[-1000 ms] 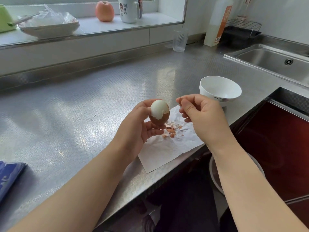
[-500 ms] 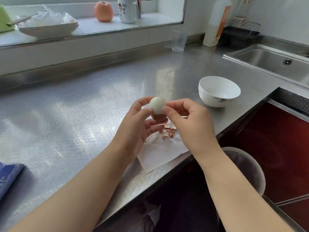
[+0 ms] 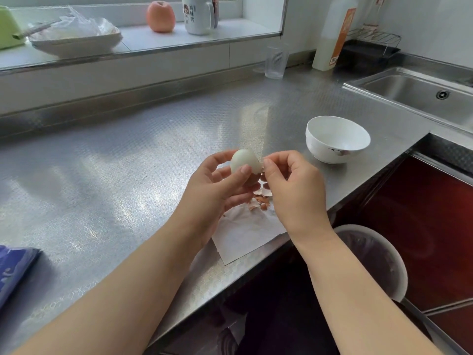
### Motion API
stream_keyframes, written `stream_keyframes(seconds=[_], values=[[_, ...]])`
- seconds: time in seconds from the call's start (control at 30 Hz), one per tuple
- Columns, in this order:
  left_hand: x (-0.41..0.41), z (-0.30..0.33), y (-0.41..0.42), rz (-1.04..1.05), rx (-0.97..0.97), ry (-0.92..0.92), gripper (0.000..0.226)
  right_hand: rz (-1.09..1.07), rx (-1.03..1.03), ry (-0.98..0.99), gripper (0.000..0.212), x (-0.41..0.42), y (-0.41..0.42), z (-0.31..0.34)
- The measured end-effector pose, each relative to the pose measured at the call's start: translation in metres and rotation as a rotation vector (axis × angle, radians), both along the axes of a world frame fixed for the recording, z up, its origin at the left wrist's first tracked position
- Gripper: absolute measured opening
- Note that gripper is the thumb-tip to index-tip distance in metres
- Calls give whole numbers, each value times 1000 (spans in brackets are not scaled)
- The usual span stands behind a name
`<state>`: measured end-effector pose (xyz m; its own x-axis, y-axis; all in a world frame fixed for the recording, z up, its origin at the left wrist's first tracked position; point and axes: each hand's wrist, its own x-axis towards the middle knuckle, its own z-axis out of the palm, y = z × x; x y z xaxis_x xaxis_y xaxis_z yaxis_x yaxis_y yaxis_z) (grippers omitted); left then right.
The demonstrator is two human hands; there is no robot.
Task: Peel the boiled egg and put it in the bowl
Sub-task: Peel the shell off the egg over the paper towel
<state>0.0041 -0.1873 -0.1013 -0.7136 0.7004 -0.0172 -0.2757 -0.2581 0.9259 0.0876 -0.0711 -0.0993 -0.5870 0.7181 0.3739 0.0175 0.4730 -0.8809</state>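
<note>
My left hand [image 3: 217, 190] holds the boiled egg [image 3: 243, 162] upright above the counter, its top half bare and white; the lower part is hidden by my fingers. My right hand [image 3: 294, 190] pinches a flap of shell at the egg's right side with thumb and forefinger. Brown shell bits [image 3: 261, 199] lie on a white paper sheet [image 3: 245, 237] under my hands. The white bowl [image 3: 337, 139] stands empty on the counter to the right of the egg.
A steel sink [image 3: 422, 96] is at the far right. A glass [image 3: 276, 61] and a white bottle [image 3: 335, 34] stand at the back. A lined bin [image 3: 376, 257] sits below the counter edge. A blue cloth [image 3: 12, 270] lies at the left.
My right hand came back from the right to the egg and now pinches shell at its side. More white of the egg shows than a second ago.
</note>
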Motion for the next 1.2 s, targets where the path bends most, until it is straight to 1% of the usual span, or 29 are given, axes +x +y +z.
stream_keyframes(seconds=[0.1, 0.17, 0.23, 0.33, 0.37, 0.4, 0.43, 0.47, 0.53, 0.57, 0.63, 0.67, 0.77, 0.83, 0.93, 1.07, 1.2], values=[[-1, -2, 0, -1, -43, 35, 42, 15, -47, -18, 7, 0, 3, 2], [-2, -2, 0, -9, -78, 66, 38, 63, -163, 19, 9, 1, 7, 5], [-2, -1, 0, -34, -94, 77, 37, 132, -362, 85, 11, 1, 11, 9], [-1, 1, -1, -68, -65, 23, 40, 218, -725, 212, 10, 2, 16, 12], [-1, 1, -1, -76, -56, 7, 40, 216, -772, 228, 10, 3, 18, 12], [-1, 1, -1, -79, -50, -5, 38, 195, -743, 204, 9, 5, 21, 11], [-1, 1, -1, -77, -42, -13, 34, 167, -641, 137, 7, 7, 24, 10], [-2, 0, -1, -71, -31, -19, 29, 144, -490, 36, 6, 9, 26, 8], [-3, -1, -1, -56, -13, -16, 23, 129, -182, -193, 10, 13, 28, 4], [-3, -1, -1, -49, -13, 1, 21, 132, -69, -270, 11, 14, 26, 2], [-2, -2, -2, -48, -21, 50, 21, 118, 60, -296, 3, 15, 23, 2], [-1, -2, -1, -50, -24, 71, 22, 103, 91, -280, 6, 15, 22, 3], [1, -2, -2, -44, -44, 125, 25, 112, 40, -238, 18, 12, 20, 9], [1, -2, -2, -38, -59, 151, 26, 140, 8, -165, 26, 11, 18, 12], [2, -2, -1, -35, -65, 167, 26, 189, -30, -66, 14, 9, 13, 16], [3, -1, 0, -21, -58, 163, 31, 178, -13, -46, 11, 8, 7, 14], [2, -1, -2, -28, -64, 180, 29, 140, -22, -10, 5, 7, 8, 12]])
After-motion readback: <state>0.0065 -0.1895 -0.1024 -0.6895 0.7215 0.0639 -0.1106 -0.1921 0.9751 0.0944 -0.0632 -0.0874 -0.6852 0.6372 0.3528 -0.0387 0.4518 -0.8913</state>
